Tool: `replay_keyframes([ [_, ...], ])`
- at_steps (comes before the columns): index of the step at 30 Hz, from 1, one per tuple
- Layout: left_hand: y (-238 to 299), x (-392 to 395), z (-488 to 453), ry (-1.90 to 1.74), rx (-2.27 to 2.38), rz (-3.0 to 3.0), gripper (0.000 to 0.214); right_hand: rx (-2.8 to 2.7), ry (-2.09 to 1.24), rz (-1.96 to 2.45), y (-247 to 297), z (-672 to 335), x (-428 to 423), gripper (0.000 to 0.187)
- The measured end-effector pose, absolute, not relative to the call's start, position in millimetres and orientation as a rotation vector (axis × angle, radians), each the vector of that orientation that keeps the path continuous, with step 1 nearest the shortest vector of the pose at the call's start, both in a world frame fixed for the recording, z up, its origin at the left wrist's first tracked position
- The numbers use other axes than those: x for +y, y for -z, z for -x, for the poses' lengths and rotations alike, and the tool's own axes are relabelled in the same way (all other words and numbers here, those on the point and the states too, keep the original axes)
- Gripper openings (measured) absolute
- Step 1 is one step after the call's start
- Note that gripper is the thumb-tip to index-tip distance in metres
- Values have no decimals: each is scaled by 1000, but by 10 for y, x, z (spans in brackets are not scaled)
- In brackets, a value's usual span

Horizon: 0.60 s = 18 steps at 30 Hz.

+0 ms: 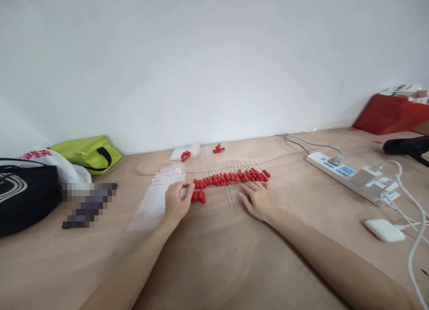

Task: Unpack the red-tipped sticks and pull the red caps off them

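A row of red-headed thin sticks (231,178) lies on the wooden table, their pale shafts mostly pointing to the wall. A few more red heads (198,196) lie just below its left end. At that end my left hand (176,200) is closed, thumb and forefinger curled into a ring against the red heads; what they pinch, if anything, is hidden. My right hand (259,200) lies open, palm down, under the row's right end, fingertips by the red heads. Several thin shafts (231,198) stick out towards me beside its thumb. Overlapping clear zip bags (150,205) lie left of my left hand.
Small bags with red pieces (185,156) (218,148) lie near the wall. At left are a black bag (27,198), a lime bag (90,153) and a blurred dark object (90,207). At right are a power strip (345,176), a white case (384,230), cables and a red box (389,113).
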<state>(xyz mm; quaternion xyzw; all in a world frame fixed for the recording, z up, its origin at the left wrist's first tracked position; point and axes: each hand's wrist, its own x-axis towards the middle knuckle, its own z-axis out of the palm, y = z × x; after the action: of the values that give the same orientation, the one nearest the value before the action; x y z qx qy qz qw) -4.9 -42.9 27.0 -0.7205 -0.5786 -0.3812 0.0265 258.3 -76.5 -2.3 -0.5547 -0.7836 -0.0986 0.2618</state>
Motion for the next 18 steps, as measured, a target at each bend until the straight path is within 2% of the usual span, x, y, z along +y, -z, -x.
replay_keyframes([
  [2,-347,-306,48,984,-1983,2185,25,-2110,245,1508,8,-2584,-770,34],
  [5,-465,-113,15,483,-2311,2096,31,-2046,216,1522,0,-2600,-769,33],
  [8,-509,38,-41,137,-2470,2047,40,-1969,214,1539,5,-2628,-756,33],
  [12,-469,160,-96,33,-2521,2041,39,-1943,211,1529,13,-2663,-736,32],
  [18,-586,84,-98,110,-2476,2002,34,-1910,191,1502,37,-2674,-725,30],
])
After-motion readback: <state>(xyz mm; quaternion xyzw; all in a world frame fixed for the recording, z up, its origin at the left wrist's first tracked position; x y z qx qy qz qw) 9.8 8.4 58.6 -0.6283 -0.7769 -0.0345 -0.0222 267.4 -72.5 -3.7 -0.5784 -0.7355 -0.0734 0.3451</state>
